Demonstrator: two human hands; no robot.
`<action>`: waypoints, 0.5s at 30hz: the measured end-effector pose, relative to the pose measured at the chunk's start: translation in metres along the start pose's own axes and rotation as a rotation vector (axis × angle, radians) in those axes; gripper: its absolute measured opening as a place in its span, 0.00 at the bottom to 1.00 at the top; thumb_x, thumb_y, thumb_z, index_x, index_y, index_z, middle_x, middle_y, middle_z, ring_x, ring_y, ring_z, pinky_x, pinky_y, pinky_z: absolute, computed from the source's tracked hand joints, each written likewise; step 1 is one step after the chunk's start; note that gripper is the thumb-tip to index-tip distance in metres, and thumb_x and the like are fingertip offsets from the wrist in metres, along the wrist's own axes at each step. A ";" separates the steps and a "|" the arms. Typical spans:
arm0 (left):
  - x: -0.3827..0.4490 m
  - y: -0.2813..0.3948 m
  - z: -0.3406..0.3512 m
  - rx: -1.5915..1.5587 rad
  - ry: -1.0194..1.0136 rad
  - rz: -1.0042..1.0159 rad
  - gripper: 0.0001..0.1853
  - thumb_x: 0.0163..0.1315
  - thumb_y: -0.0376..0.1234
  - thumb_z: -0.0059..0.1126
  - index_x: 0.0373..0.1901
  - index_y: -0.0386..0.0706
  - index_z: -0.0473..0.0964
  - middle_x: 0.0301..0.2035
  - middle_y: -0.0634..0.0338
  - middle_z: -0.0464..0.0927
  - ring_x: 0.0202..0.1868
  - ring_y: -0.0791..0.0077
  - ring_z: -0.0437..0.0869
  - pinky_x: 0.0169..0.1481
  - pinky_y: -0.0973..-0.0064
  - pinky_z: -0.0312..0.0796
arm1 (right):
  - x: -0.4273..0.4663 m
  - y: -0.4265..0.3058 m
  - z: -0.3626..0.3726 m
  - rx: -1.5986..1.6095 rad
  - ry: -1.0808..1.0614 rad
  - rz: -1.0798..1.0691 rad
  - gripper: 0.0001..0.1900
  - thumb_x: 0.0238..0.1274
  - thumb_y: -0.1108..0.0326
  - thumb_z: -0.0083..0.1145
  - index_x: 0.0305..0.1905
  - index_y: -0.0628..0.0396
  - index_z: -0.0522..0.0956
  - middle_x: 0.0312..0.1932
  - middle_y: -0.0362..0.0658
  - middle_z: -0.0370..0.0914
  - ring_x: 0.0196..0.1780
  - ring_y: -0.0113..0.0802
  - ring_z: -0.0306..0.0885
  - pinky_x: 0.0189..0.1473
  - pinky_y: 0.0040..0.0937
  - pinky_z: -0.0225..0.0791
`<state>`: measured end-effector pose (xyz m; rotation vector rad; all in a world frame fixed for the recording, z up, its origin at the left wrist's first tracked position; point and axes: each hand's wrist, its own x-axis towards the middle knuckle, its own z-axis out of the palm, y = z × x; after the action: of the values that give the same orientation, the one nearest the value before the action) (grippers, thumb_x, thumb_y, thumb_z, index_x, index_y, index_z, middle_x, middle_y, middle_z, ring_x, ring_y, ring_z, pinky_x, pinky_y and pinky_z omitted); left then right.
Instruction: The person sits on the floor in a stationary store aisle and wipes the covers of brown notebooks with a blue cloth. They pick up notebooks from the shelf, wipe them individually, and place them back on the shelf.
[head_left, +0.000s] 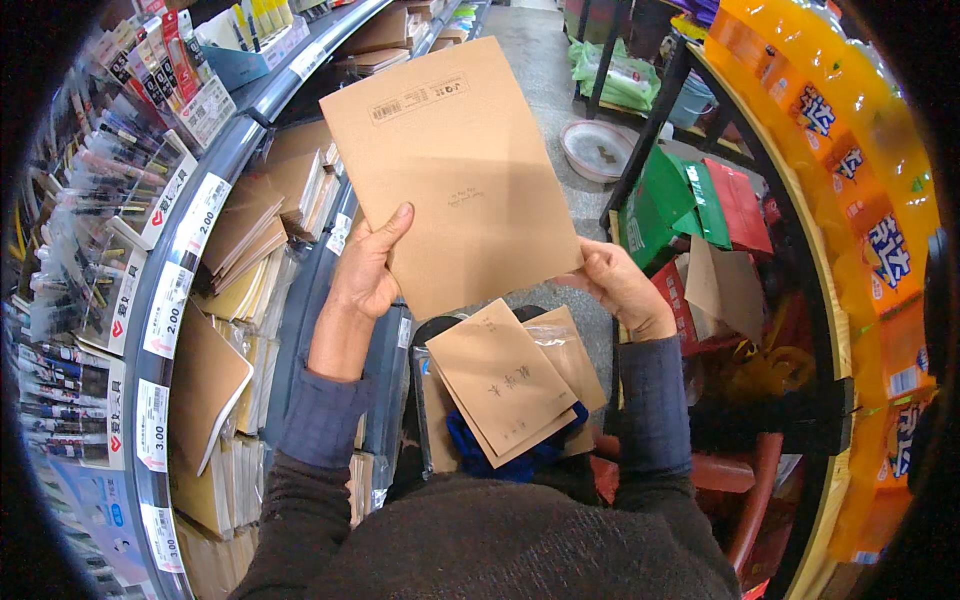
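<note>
A large kraft-paper notebook (457, 180) is held up in front of me, its cover bearing small print and a barcode. My left hand (373, 262) grips its lower left edge, thumb flat on the cover. At the lower right corner, my right hand (619, 281) pinches it between thumb and fingers. Below, at my lap, lie smaller kraft-paper notebooks (502, 382) with writing on the cover, over a dark blue cloth (525, 465). Beside them is another brown notebook or packet (574, 352), partly hidden, with clear plastic on it.
At left, a store shelf (259, 142) with price tags holds packed pens (112, 172) and stacks of notebooks (232, 225). At right stand orange soda bottle packs (862, 225), an open green box (660, 202) and a red stool (750, 480). A white basin (598, 150) sits on the floor ahead.
</note>
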<state>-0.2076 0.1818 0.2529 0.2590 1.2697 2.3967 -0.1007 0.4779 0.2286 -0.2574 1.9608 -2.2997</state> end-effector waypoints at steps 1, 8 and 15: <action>0.001 0.000 0.000 0.002 0.001 0.012 0.24 0.71 0.35 0.55 0.64 0.34 0.65 0.57 0.49 0.77 0.56 0.60 0.82 0.56 0.59 0.80 | -0.001 0.001 0.001 -0.039 -0.013 0.031 0.38 0.61 0.41 0.63 0.64 0.65 0.74 0.57 0.46 0.79 0.57 0.29 0.78 0.59 0.30 0.72; 0.005 -0.006 -0.002 0.026 0.029 0.054 0.24 0.71 0.35 0.55 0.65 0.35 0.65 0.56 0.49 0.77 0.55 0.61 0.82 0.55 0.60 0.81 | 0.000 -0.010 0.024 -0.088 0.006 0.225 0.14 0.68 0.63 0.59 0.51 0.61 0.82 0.37 0.41 0.85 0.34 0.22 0.80 0.32 0.18 0.69; 0.000 -0.003 -0.009 0.037 0.073 0.070 0.24 0.71 0.34 0.56 0.64 0.33 0.63 0.56 0.45 0.76 0.56 0.62 0.82 0.55 0.66 0.82 | -0.009 0.000 0.009 0.139 0.206 0.186 0.11 0.75 0.65 0.53 0.43 0.62 0.81 0.27 0.38 0.81 0.25 0.20 0.76 0.23 0.14 0.63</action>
<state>-0.2106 0.1764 0.2454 0.2328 1.3591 2.4641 -0.0907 0.4714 0.2299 0.1732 1.8085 -2.4056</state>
